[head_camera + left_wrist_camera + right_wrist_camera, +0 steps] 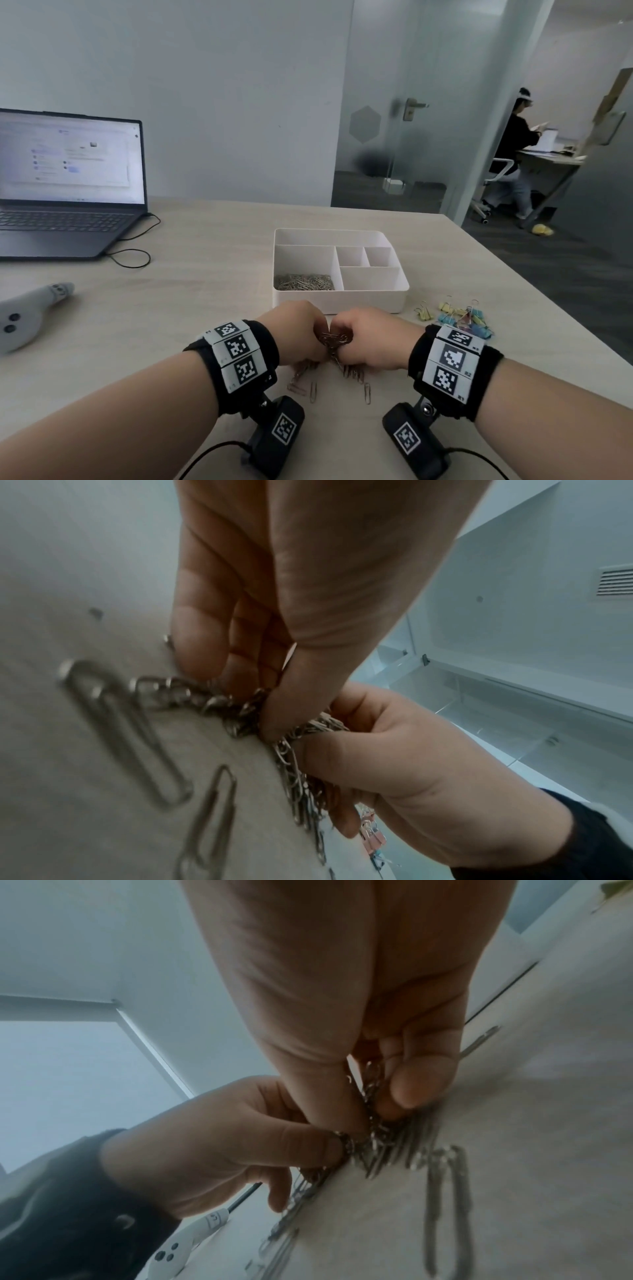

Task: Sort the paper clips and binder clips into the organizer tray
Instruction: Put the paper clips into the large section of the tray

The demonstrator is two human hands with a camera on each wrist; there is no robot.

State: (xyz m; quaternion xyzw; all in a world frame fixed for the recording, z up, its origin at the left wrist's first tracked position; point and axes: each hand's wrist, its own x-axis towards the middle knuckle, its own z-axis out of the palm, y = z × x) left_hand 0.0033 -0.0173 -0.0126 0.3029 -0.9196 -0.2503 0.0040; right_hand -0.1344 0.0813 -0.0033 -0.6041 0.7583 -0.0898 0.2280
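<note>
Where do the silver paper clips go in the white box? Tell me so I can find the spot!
Find the wooden table, then the white tray in its middle, beyond the two hands. Look in the big section at the tray's near left corner: a heap of silver paper clips already lies there. It is the only section with anything visible in it.

Silver paper clips (334, 342), seemingly tangled

laptop (65, 185) cut off left, screen text blurred, fingers (337, 356) hiding paper clips (334, 341)
</note>
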